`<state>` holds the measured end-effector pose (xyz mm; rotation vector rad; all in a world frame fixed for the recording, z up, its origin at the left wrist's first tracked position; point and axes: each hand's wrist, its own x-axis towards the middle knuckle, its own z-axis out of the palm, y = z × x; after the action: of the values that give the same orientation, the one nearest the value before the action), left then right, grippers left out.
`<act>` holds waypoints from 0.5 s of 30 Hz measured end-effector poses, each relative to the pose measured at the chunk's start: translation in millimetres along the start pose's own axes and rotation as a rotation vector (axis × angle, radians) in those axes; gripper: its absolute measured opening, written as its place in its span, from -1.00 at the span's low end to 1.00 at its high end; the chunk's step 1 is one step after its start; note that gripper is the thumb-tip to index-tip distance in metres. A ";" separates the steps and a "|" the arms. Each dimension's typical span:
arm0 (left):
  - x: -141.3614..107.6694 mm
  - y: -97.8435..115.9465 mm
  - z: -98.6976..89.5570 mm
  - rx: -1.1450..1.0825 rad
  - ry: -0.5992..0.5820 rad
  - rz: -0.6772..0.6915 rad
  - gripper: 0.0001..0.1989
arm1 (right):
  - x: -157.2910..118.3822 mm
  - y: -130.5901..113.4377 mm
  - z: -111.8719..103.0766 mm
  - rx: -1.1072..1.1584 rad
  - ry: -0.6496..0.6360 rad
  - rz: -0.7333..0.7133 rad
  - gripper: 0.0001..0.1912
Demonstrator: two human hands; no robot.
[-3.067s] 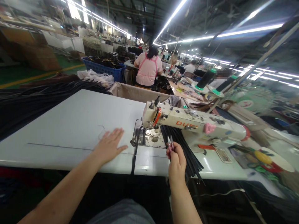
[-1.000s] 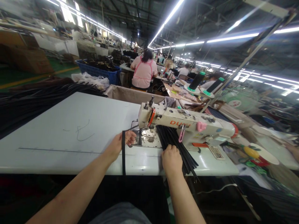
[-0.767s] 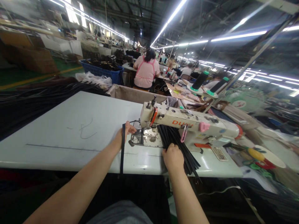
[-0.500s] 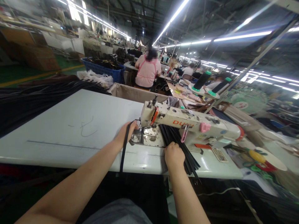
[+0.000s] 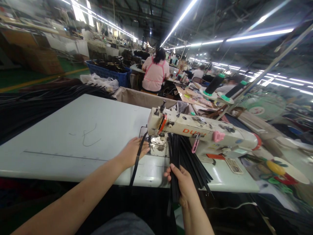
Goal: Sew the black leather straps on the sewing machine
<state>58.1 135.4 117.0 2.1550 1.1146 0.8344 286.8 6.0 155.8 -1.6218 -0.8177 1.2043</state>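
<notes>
My left hand lies beside the needle area of a white sewing machine, fingers stretched out toward its metal plate. A narrow black strap runs from under the machine head across these fingers and hangs over the table's front edge. Closed around a few flat black straps is my right hand, thumb on top. Their lower ends hang past the table edge. More black straps lie fanned out under the machine arm, right of that hand.
The white tabletop carries pen marks and a ruled line. Dark strips are heaped at its left. Behind stand a beige fabric-lined bin and a blue basket. A person in pink sits ahead. Thread cones stand at right.
My right hand has turned from a fist on the table and now grips several straps, pulled toward me. My left hand has moved slightly down from the needle, its fingers straighter.
</notes>
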 end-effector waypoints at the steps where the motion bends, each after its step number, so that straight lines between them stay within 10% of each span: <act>1: -2.5 0.1 2.0 0.011 0.003 -0.004 -0.62 | -8.7 5.0 4.0 0.078 -0.001 0.041 -0.40; 5: -3.5 -0.6 6.6 0.006 -0.001 -0.003 -0.65 | -36.2 24.9 17.7 0.443 0.062 0.236 -0.40; 15: -3.9 -6.6 10.4 0.007 -0.002 -0.011 -0.64 | -62.6 63.7 29.7 0.431 0.111 0.232 -0.31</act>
<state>60.7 133.3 104.5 2.1533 1.1296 0.8244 238.8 -63.7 114.6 -1.4325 -0.2762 1.3306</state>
